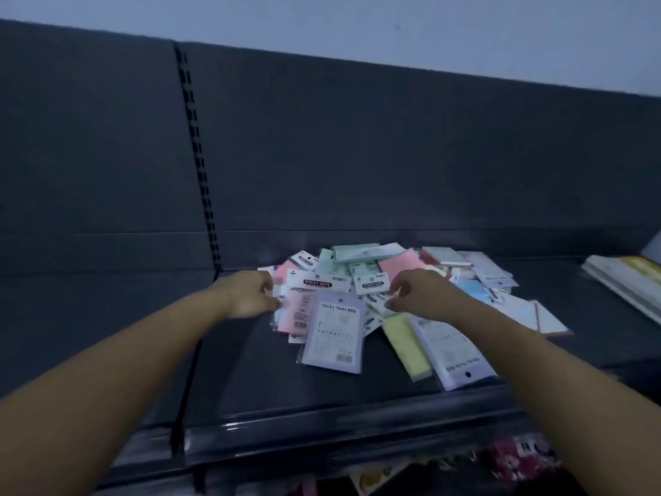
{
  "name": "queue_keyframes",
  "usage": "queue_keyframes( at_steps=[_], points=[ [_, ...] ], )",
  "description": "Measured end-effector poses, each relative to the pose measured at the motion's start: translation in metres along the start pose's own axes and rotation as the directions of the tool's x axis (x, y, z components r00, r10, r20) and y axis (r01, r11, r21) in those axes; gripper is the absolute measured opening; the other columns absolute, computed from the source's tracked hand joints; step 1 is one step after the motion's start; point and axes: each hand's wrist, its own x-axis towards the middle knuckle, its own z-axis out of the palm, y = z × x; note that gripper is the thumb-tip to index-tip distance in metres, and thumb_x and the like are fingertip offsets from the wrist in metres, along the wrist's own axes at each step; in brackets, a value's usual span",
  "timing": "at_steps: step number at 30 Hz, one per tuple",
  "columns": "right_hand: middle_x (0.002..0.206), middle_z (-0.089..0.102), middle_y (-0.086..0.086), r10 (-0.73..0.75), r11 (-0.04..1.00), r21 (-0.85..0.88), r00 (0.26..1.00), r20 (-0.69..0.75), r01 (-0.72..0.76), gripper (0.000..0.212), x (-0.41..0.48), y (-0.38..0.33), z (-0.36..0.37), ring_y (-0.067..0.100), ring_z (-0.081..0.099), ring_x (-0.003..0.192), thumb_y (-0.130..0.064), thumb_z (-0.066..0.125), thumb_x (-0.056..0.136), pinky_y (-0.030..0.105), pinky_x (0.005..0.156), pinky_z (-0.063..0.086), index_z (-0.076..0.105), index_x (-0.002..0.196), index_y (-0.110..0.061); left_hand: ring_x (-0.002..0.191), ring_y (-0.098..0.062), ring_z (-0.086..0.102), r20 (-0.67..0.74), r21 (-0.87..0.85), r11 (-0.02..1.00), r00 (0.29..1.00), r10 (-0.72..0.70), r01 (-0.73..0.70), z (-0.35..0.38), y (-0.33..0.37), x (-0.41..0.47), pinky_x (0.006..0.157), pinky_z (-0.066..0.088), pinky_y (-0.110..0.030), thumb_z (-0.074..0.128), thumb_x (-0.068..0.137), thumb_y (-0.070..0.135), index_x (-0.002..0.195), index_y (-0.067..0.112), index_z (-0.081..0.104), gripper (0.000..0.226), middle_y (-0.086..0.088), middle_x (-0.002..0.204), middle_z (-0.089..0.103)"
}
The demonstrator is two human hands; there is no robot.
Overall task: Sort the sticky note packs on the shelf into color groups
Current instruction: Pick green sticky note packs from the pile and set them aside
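Note:
A loose pile of sticky note packs (361, 281) lies on the dark shelf (272, 381): pink, green, blue, yellow, lilac and white ones, overlapping. My left hand (250, 295) is at the pile's left edge, fingers curled, its fingertips pinching the corner of a pink pack (295, 316). My right hand (418, 295) is over the pile's middle, curled fingertips pinching a pale green pack (381, 309). A lilac pack (334, 334) lies between my hands. A yellow pack (407, 345) and a second lilac pack (454, 356) lie under my right forearm.
The shelf's dark back panel (357, 155) rises just behind the pile, with a slotted upright (200, 166) at the left. A stack of books or pads (629, 284) sits at the far right. Below the shelf's front lip (322, 431) is colourful stock (518, 456).

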Motion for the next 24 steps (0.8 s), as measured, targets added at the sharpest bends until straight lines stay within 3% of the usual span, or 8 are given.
queue_keyframes(
  at_steps=[5,7,10,12,17,19,22,24],
  points=[
    [0.116,0.058,0.003,0.018,1.0,-0.018,0.997,0.075,-0.017,0.041,0.03,0.02,0.02,0.013,0.05,0.089,-0.03,0.065,0.083,0.024,0.071,0.041,0.056,0.12,-0.015,0.119,-0.022,0.049,0.014,-0.063,0.994,0.996,-0.085,0.086,0.029,0.013,0.029,0.096,0.038,-0.035,0.059,0.085,0.046,0.135,0.018,0.039,0.061,-0.002,0.134,0.049],
    [0.112,0.059,0.004,0.016,1.0,0.019,0.998,0.067,-0.017,0.037,0.043,0.028,0.023,0.014,0.052,0.086,-0.028,0.065,0.084,0.023,0.064,0.042,0.057,0.117,-0.015,0.122,-0.023,0.046,-0.026,-0.117,0.987,0.993,-0.116,0.113,0.037,0.016,0.041,0.099,0.037,-0.038,0.062,0.084,0.045,0.137,0.016,0.034,0.067,-0.004,0.136,0.042],
    [0.097,0.062,0.001,-0.011,0.999,0.042,1.0,-0.001,0.011,0.028,0.059,0.037,0.022,0.015,0.055,0.082,-0.024,0.064,0.085,0.024,0.07,0.045,0.059,0.11,-0.014,0.119,-0.024,0.045,-0.093,-0.162,0.975,0.982,-0.166,0.149,0.043,0.018,0.054,0.098,0.041,-0.041,0.067,0.08,0.043,0.133,0.015,0.036,0.068,-0.004,0.129,0.038],
    [0.08,0.058,-0.006,-0.04,0.997,0.071,0.998,-0.05,0.043,0.026,0.068,0.04,0.02,0.011,0.053,0.07,-0.022,0.064,0.085,0.023,0.065,0.044,0.058,0.109,-0.013,0.118,-0.025,0.045,-0.113,-0.212,0.963,0.974,-0.194,0.167,0.045,0.018,0.061,0.098,0.041,-0.042,0.069,0.077,0.043,0.127,0.016,0.042,0.063,-0.003,0.119,0.04],
    [0.073,0.048,-0.01,-0.138,0.988,0.055,0.984,-0.117,0.145,0.035,0.087,0.036,0.019,0.006,0.046,0.064,-0.026,0.066,0.084,0.022,0.057,0.034,0.057,0.115,-0.015,0.118,-0.024,0.043,-0.171,-0.3,0.921,0.935,-0.31,0.25,0.043,0.017,0.069,0.099,0.032,-0.036,0.07,0.077,0.041,0.089,0.034,0.059,0.018,0.004,0.103,0.054],
    [0.085,0.048,-0.008,-0.199,0.98,0.007,0.976,-0.092,0.2,0.045,0.092,0.032,0.021,0.008,0.047,0.076,-0.034,0.068,0.081,0.022,0.064,0.036,0.055,0.119,-0.015,0.114,-0.023,0.05,-0.179,-0.385,0.891,0.928,-0.328,0.241,0.042,0.017,0.068,0.101,0.034,-0.037,0.069,0.079,0.033,0.077,0.033,0.057,0.012,0.007,0.093,0.059],
    [0.114,0.046,0.002,-0.268,0.948,-0.187,0.963,-0.026,0.259,0.061,0.101,0.03,0.027,0.018,0.042,0.106,-0.046,0.071,0.075,0.03,0.088,0.039,0.049,0.126,-0.02,0.106,-0.021,0.057,-0.198,-0.493,0.844,0.918,-0.345,0.211,0.039,0.018,0.069,0.103,0.036,-0.04,0.062,0.079,0.016,0.074,0.028,0.059,0.014,0.005,0.089,0.065],
    [0.118,0.045,0.001,-0.305,0.921,-0.268,0.952,-0.041,0.283,0.059,0.103,0.028,0.031,0.019,0.04,0.109,-0.047,0.07,0.075,0.031,0.09,0.037,0.05,0.123,-0.02,0.104,-0.019,0.057,-0.245,-0.575,0.808,0.915,-0.322,0.13,0.036,0.024,0.074,0.104,0.037,-0.04,0.062,0.077,0.012,0.077,0.027,0.062,0.015,0.006,0.093,0.065]
  ],
)
